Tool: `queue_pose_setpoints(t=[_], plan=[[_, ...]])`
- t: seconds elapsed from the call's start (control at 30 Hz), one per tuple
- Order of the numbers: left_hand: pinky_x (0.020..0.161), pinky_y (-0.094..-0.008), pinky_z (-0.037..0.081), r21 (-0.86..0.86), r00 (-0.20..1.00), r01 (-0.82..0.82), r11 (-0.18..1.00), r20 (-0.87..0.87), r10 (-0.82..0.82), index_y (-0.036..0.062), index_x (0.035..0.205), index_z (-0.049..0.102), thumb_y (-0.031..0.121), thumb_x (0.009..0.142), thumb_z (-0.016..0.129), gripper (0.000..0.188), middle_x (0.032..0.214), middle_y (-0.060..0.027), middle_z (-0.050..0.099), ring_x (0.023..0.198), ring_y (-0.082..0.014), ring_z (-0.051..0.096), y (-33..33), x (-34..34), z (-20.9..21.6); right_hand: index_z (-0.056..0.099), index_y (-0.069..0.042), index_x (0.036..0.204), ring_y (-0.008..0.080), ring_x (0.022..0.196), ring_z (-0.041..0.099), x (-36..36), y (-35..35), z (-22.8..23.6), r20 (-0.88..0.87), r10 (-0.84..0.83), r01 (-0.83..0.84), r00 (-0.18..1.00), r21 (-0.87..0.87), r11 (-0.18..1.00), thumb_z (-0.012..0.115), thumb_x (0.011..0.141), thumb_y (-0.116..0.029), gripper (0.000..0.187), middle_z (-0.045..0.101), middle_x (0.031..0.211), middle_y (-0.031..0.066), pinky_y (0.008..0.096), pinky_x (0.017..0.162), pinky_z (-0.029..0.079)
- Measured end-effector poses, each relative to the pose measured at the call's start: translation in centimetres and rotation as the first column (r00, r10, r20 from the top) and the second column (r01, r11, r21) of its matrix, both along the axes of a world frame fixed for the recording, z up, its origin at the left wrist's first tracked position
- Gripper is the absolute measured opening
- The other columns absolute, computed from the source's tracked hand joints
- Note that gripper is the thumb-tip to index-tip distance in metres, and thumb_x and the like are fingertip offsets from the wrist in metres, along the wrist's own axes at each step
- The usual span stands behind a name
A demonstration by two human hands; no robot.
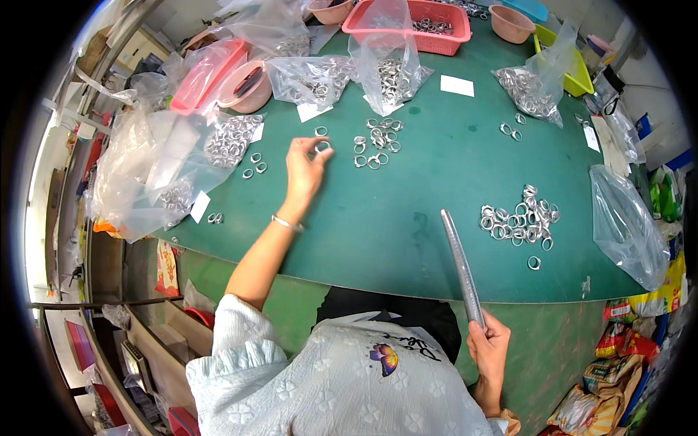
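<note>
My left hand [305, 168] is over the middle left of the green table, thumb and fingers pinching a silver ring [323, 147]. Just beyond its fingertips another single ring [321, 131] lies on the tabletop. A small group of rings [379, 139] is to the right of that hand. At the table's front edge, my right hand [489, 344] grips the lower end of a tapered metal ring mandrel [462, 267], which points up and away over the table. Farther right sits a larger loose pile of silver rings [520, 218], with one ring [534, 262] apart in front.
Clear plastic bags of rings [311, 80] line the far and left sides, with white paper cards [456, 86] beside some. Behind stand a pink basket [442, 40], a pink bowl [246, 91] and a yellow-green basket [574, 69]. A flat plastic bag [625, 225] hangs near the right edge.
</note>
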State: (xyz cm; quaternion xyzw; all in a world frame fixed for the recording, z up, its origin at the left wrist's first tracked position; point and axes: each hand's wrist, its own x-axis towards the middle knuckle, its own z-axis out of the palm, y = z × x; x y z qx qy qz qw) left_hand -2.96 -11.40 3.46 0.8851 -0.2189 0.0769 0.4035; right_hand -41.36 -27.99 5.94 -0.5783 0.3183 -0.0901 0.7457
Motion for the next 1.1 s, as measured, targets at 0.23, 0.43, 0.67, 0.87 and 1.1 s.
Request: queue_pose_setpoints(t=[0.23, 0.43, 0.67, 0.87, 1.1], plan=[[0.071, -0.0313, 0.045, 0.037, 0.954, -0.089, 0.995, 0.289, 0.074, 0.0026, 0.11, 0.052, 0.013, 0.061, 0.078, 0.057, 0.098, -0.013, 0.05, 0.08, -0.0226, 0.051, 0.1, 3.8, -2.7, 0.055, 0.006, 0.111, -0.0002, 0.043, 0.033, -0.8, -0.6, 0.1, -0.018, -0.112, 0.112, 0.994, -0.002, 0.994, 0.059, 0.082, -0.005, 0.031, 0.041, 0.056, -0.0068, 0.0164, 0.038, 0.021], [0.075, -0.0331, 0.043, -0.097, 0.937, 0.338, 0.936, 0.127, -0.325, 0.0058, 0.108, 0.052, 0.005, 0.068, 0.07, 0.045, 0.105, -0.0124, 0.048, 0.094, -0.0269, 0.049, -6.0, -5.8, 2.8, 0.051, 0.007, 0.114, 0.0002, 0.04, 0.03, -1.9, -1.8, 0.0, 0.035, -0.338, 0.339, 0.94, -0.032, 0.94, 0.056, 0.085, -0.006, 0.031, 0.038, 0.054, -0.0068, 0.0172, 0.036, 0.019], [0.08, -0.0344, 0.044, -0.133, 0.487, 0.864, 0.485, -0.023, -0.873, 0.0009, 0.104, 0.054, -0.001, 0.075, 0.06, 0.03, 0.099, -0.0126, 0.055, 0.089, -0.0265, 0.055, -19.0, -12.9, 1.8, 0.05, 0.006, 0.116, 0.0016, 0.036, 0.029, -2.2, -2.3, 0.4, 0.076, -0.471, 0.476, 0.879, -0.077, 0.876, 0.053, 0.088, -0.011, 0.033, 0.038, 0.05, -0.0041, 0.0175, 0.031, 0.021], [0.087, -0.038, 0.04, 0.009, 0.33, 0.943, 0.332, 0.108, -0.938, 0.0012, 0.097, 0.059, 0.001, 0.076, 0.055, 0.021, 0.103, -0.0123, 0.054, 0.098, -0.0297, 0.05, -27.4, -12.3, -0.9, 0.05, 0.006, 0.116, 0.0019, 0.035, 0.03, -3.1, -2.4, 0.5, 0.075, -0.536, 0.541, 0.841, -0.07, 0.838, 0.054, 0.088, -0.013, 0.034, 0.037, 0.05, -0.0041, 0.0173, 0.03, 0.021], [0.066, -0.0263, 0.05, -0.175, 0.494, 0.85, 0.497, -0.063, -0.867, -0.0048, 0.089, 0.061, -0.002, 0.075, 0.059, 0.014, 0.089, -0.0113, 0.06, 0.074, -0.0189, 0.061, -24.5, -11.7, 0.3, 0.05, 0.006, 0.117, 0.0016, 0.035, 0.03, -3.1, -2.9, -0.6, 0.081, -0.557, 0.56, 0.827, -0.029, 0.828, 0.054, 0.088, -0.013, 0.035, 0.038, 0.051, -0.0043, 0.0172, 0.03, 0.021]])
